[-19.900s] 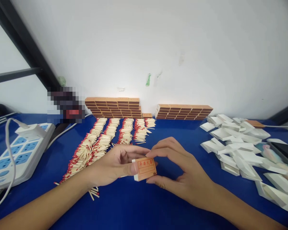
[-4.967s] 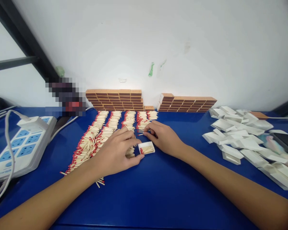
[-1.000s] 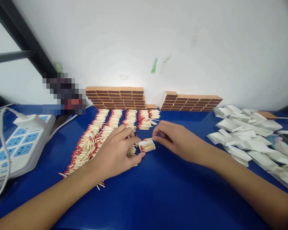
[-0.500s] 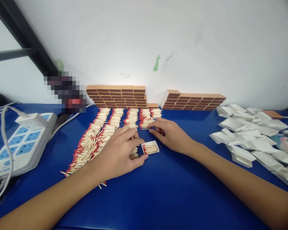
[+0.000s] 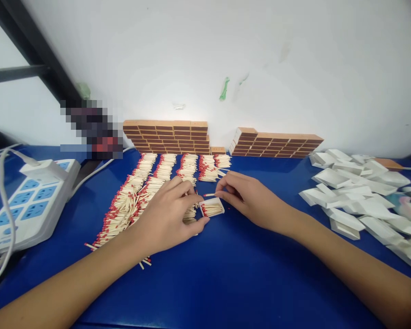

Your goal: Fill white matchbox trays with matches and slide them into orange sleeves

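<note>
A small white matchbox tray (image 5: 222,207) lies on the blue table with several red-tipped matches (image 5: 212,209) inside. My left hand (image 5: 173,212) grips its left end, index finger on the far side and thumb on the near side. Just beyond the tray, my right hand (image 5: 245,196) pinches a single match (image 5: 209,195) between thumb and fingertips, red head pointing left. Rows of loose matches (image 5: 125,198) spread behind and left of my left hand, which partly covers them. A shorter heap of matches (image 5: 207,168) sits beyond my right fingertips.
Stacked matchboxes (image 5: 171,137) stand against the wall, with a second stack (image 5: 277,144) to their right. White empty trays (image 5: 349,192) are piled at the right. A power strip (image 5: 37,201) with a white cable occupies the left side.
My right hand has drawn back from the match heap toward the tray, and a match now shows in its fingertips. My left hand and the tray have shifted slightly left.
</note>
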Demonstrator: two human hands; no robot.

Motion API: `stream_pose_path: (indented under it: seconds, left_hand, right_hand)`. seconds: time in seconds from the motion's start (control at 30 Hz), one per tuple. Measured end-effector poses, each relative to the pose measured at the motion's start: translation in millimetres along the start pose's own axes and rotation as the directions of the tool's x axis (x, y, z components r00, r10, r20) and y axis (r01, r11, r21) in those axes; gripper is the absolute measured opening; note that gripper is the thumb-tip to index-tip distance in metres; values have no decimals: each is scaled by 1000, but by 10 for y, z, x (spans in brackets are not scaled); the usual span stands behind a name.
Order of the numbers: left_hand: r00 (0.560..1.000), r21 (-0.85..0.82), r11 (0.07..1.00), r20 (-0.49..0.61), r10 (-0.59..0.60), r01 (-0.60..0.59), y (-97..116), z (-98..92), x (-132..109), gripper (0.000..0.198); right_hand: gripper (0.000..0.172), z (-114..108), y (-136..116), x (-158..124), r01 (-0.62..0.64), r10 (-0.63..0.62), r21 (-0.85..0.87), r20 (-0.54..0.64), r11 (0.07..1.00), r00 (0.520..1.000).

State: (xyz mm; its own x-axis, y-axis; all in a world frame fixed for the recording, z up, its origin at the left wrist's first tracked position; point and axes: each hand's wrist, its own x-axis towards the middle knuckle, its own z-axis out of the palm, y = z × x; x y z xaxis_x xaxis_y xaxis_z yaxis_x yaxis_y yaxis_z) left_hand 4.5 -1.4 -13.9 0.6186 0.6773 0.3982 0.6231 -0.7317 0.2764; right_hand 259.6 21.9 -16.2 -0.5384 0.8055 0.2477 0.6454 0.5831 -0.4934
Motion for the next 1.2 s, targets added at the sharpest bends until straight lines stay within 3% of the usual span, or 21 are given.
stream_pose_path:
  seconds: [0.17,0.33,0.4,0.93,1.2]
  left_hand:
    - [1000,-11,1000,1,-8,8,-9,3,19,24]
    - [1000,-30,999,12,10,-9,8,24,2,23]
    - [1000,-41,999,13,20,-19,16,31,-5,24]
    - [998,-40,998,26,48,-47,8,32,-27,25]
    - [999,-33,999,30,30,-30,3,31,-5,25]
  right_hand:
    - [11,-20,-135,-74,22,-28,57,103,998,994]
    - [3,102,71,124,-45,49,27,-158,999,986]
    - [7,152,173,192,-67,63,-11,-198,998,978]
    - [4,151,200,180,5,-3,16,-88,1000,996]
    - [4,165,209,172,27,-27,1,-95,1000,995]
